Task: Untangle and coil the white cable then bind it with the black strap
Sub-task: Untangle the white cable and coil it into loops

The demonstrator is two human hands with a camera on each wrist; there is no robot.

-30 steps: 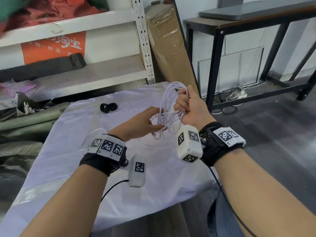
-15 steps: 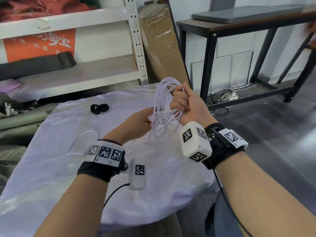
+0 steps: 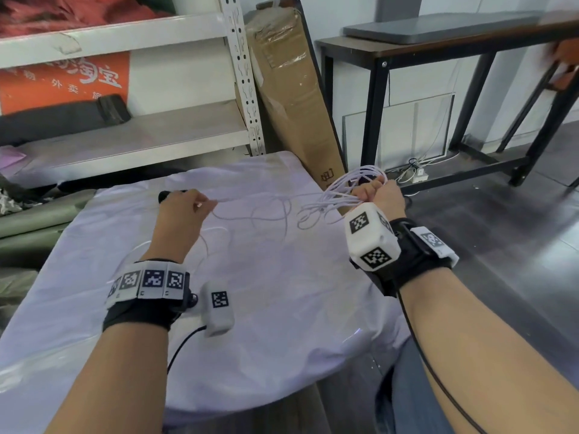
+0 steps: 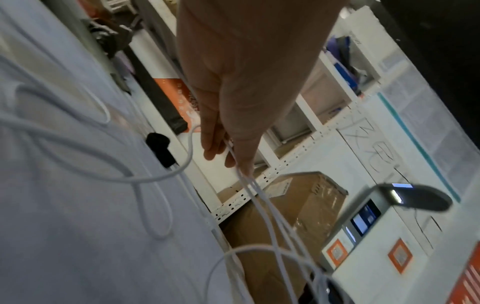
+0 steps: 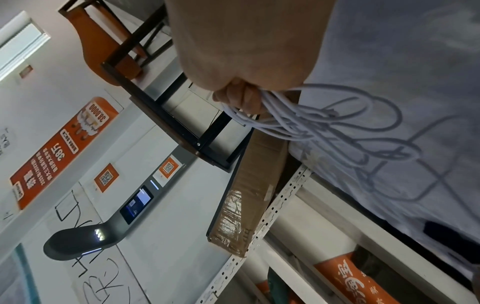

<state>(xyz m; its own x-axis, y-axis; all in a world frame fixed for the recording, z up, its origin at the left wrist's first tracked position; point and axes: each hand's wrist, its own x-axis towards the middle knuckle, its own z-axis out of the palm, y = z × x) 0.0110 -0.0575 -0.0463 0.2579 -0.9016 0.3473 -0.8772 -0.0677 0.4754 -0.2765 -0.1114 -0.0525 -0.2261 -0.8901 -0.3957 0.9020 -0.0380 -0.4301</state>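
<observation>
Right hand (image 3: 380, 195) is raised at the worktop's far right corner, fingers (image 5: 241, 96) clenched round a bundle of loops of the white cable (image 3: 341, 191). From the bundle, loose strands run left above the worktop (image 3: 282, 308), which is draped in pale cloth. Left hand (image 3: 181, 211) sits apart from the right, fingers (image 4: 241, 152) pinching a couple of strands; slack loops lie on the cloth below it. Black strap (image 4: 159, 149) rests on the cloth just beyond the left hand, near the far edge, untouched. A shelf rack (image 3: 125, 142) and a tall cardboard box (image 3: 291, 98) stand behind.
</observation>
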